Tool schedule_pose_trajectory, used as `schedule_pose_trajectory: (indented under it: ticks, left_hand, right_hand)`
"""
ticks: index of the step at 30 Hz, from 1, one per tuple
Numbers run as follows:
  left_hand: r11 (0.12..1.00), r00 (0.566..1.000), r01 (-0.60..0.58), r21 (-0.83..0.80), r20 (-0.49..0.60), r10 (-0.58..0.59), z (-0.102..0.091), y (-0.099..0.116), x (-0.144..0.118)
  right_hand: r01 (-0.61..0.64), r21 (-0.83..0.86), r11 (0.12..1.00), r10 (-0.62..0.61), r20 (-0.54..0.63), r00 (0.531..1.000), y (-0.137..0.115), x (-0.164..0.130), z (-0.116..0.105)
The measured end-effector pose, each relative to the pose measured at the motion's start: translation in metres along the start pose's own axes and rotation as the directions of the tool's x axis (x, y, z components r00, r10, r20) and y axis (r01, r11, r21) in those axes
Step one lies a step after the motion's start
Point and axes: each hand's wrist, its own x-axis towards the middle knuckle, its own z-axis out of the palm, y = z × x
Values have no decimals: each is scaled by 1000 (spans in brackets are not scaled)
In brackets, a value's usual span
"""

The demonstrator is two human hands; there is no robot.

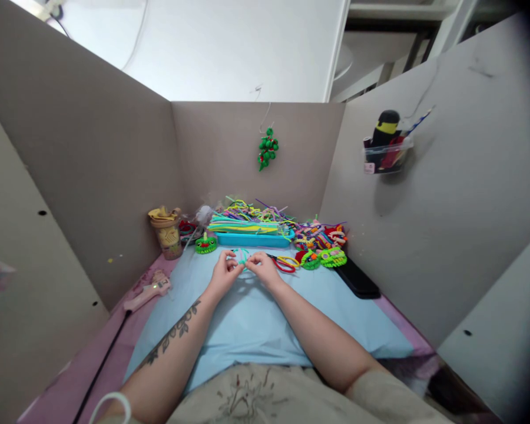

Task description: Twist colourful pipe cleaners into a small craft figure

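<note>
My left hand (224,272) and my right hand (261,268) meet over the light blue mat (251,324), both pinching a teal pipe cleaner (242,257) bent into a loop between the fingertips. Red and yellow scissors (284,262) lie just right of my right hand. Behind the hands stands a blue tray (251,239) heaped with coloured pipe cleaners (247,219).
A pink glue gun (146,292) with a black cord lies at the left. A tan cup (168,232) stands at the back left, a green craft piece (206,244) beside it. Finished colourful pieces (322,244) and a black case (357,278) sit at the right. Cardboard walls enclose the desk.
</note>
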Motion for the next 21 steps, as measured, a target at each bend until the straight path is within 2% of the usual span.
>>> schedule_pose_trajectory:
  ticks: [3, 5, 12, 17, 19, 21]
  left_hand:
    - [1000, 1000, 21, 9, -6, -21, 0, 0, 0]
    - [999, 1000, 6, 33, 3, -6, -1, -1, 0]
    - [982, 995, -85, 171, 58, 76, -4, -3, -1]
    - [950, 989, -134, 283, 94, 112, -2, -3, -3]
    - [933, 990, -141, 330, 70, 125, -1, -3, -4]
    - [914, 987, -149, 378, -5, 163, -1, -4, -3]
  right_hand:
    - [25, -38, 999, -28, -76, 997, -2, 0, -1]
    - [31, -53, 998, -35, -85, 996, -1, 0, -1]
    - [-45, 4, 999, 45, 35, 998, 3, 1, -3]
    - [-67, 91, 994, 61, 70, 996, -1, 0, -2]
    - [-78, 111, 991, 73, 52, 996, -2, 0, -1]
    - [-91, 125, 988, 90, 13, 996, 0, 1, -1]
